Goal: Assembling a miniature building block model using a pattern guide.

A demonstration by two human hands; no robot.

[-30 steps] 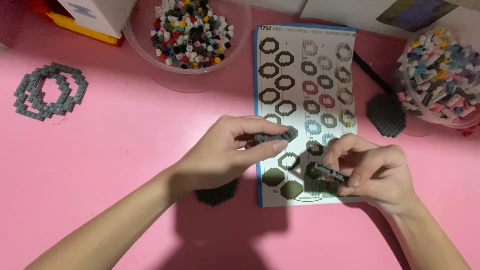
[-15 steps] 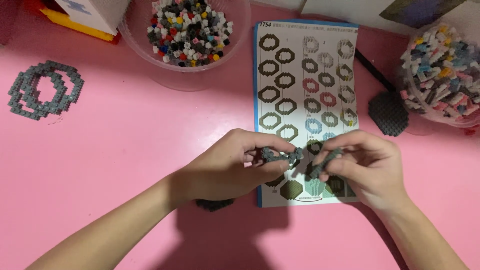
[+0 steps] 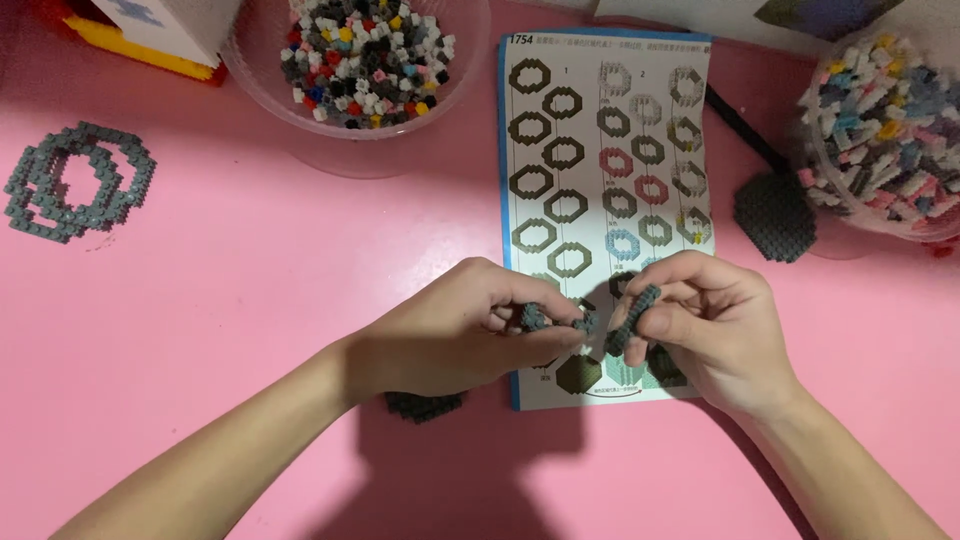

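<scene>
My left hand point(image 3: 455, 330) pinches a short strip of grey building bricks point(image 3: 545, 319) between thumb and fingers. My right hand point(image 3: 705, 325) grips another grey brick strip point(image 3: 632, 318), held tilted, its end close to the left strip. Both hands hover over the lower part of an instruction sheet point(image 3: 605, 140) printed with ring shapes. A small grey brick piece point(image 3: 425, 405) lies on the pink table point(image 3: 250, 280), partly hidden under my left wrist.
Grey brick rings point(image 3: 78, 180) lie stacked at the far left. A clear bowl of mixed coloured bricks point(image 3: 360, 55) stands at the top, another tub of bricks point(image 3: 885, 125) at the right. A dark grey brick disc point(image 3: 775, 217) lies beside that tub.
The two hands have come together over the sheet's lower part; the right hand's strip has been raised and tilted toward the left hand's strip.
</scene>
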